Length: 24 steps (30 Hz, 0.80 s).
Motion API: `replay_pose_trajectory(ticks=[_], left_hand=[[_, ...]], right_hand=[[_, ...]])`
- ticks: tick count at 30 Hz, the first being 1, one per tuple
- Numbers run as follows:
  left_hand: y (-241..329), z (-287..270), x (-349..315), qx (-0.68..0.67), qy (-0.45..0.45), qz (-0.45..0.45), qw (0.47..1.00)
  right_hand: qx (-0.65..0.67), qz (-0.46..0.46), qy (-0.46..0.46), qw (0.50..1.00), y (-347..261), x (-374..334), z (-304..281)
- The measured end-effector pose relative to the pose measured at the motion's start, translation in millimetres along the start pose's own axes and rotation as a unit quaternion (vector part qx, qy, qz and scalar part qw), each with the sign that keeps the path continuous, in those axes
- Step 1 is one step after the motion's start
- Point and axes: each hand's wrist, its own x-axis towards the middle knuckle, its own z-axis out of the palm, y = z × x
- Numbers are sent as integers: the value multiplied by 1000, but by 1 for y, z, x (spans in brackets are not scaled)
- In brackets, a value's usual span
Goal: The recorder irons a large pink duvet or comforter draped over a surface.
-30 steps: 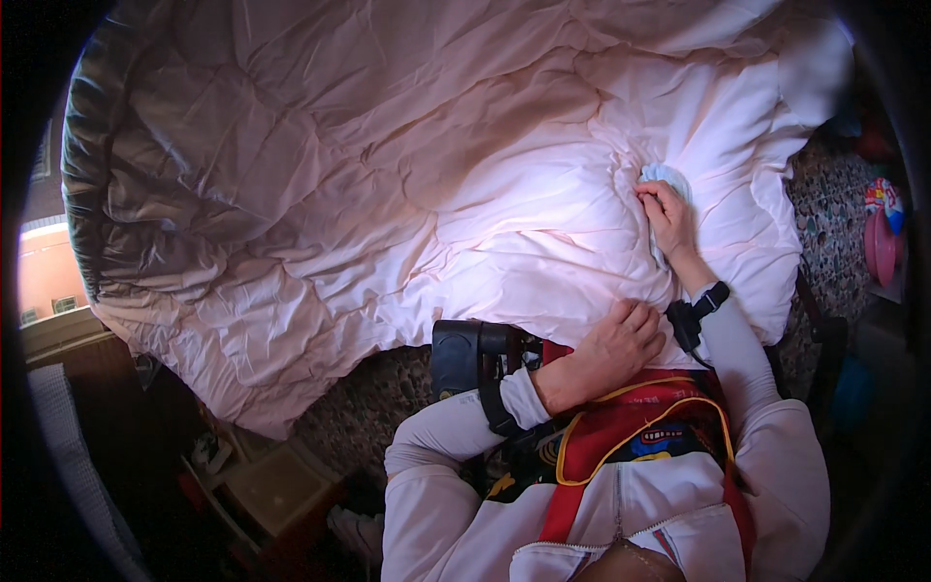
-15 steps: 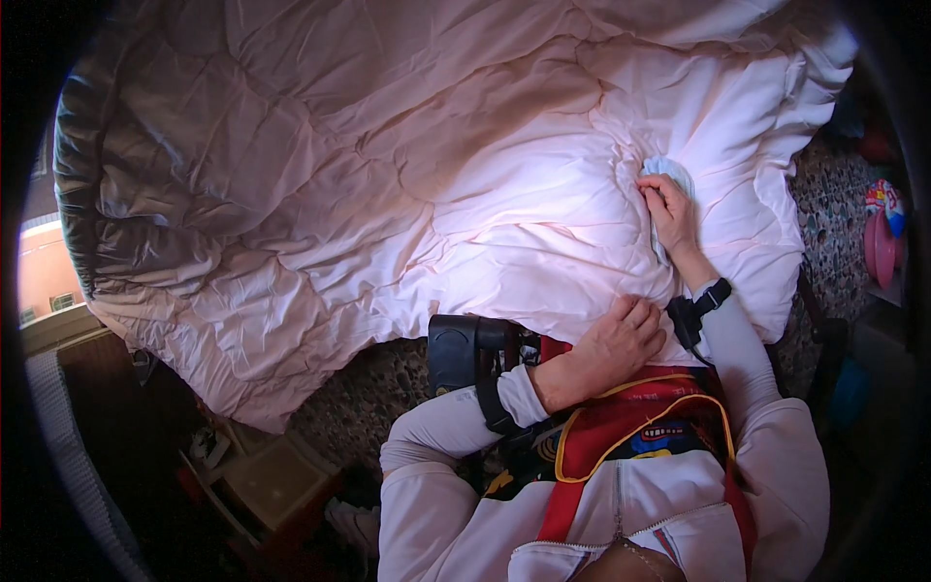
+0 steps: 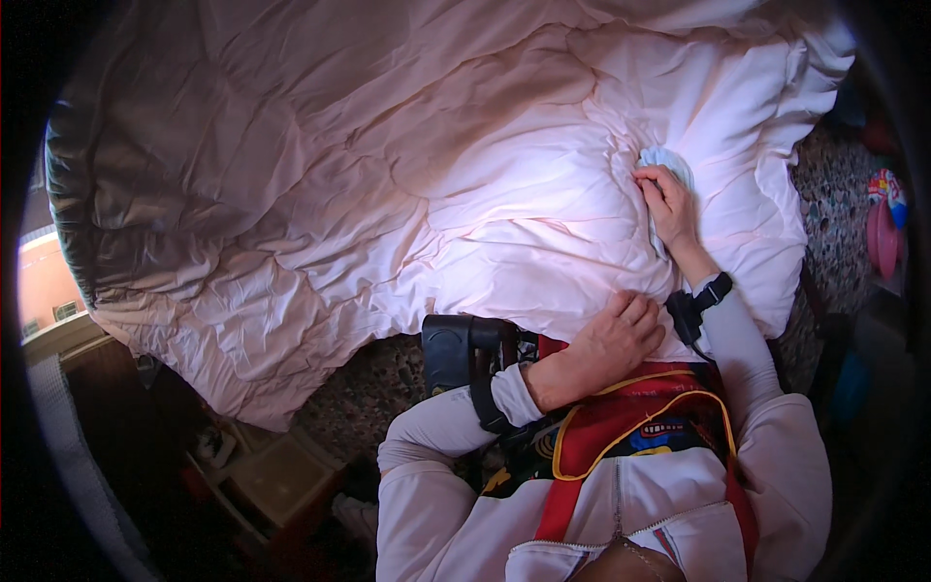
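A large pale pink quilt [image 3: 524, 194] spreads in front of me, its near edge reaching my lap. My left hand [image 3: 621, 335] is closed at that edge, fingers curled and pressed into the fabric. Farther off and to the right, my right hand [image 3: 667, 206] is held in a pinch over the quilt; what lies between its fingertips is too small to make out. A light blue piece of cloth [image 3: 663, 158] shows behind and beside this hand, partly covered by it.
A black padded armrest-like piece [image 3: 448, 354] stands left of my lap. Pink plastic ware [image 3: 882, 238] sits at the far right above speckled flooring [image 3: 822, 204]. Lower left is a low stand with a beige top [image 3: 281, 480]. A bright opening [image 3: 48, 281] lies at the left rim.
My right hand has shifted very slightly away from me and to the left, still pinched. My left hand stays at nearly the same spot on the quilt's edge.
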Motion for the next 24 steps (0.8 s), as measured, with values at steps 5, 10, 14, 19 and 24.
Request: replay_pose_trajectory(ticks=[5, 10, 14, 19, 24], left_hand=[[-1, -3, 1, -11, -11, -5, 1000], [-2, -6, 2, -14, -16, -11, 1000], [-4, -12, 3, -42, -33, -19, 998], [-8, -18, 6, -76, -57, -31, 995], [-11, -23, 10, -110, -81, -36, 990]], right_hand=[[4, 7, -1, 1000, -3, 1, -1], [22, 6, 9, 1000, -5, 1, 0], [8, 2, 9, 1000, -8, 3, 0], [2, -9, 20, 1000, -8, 4, -1], [6, -24, 40, 999, -1, 3, 2]])
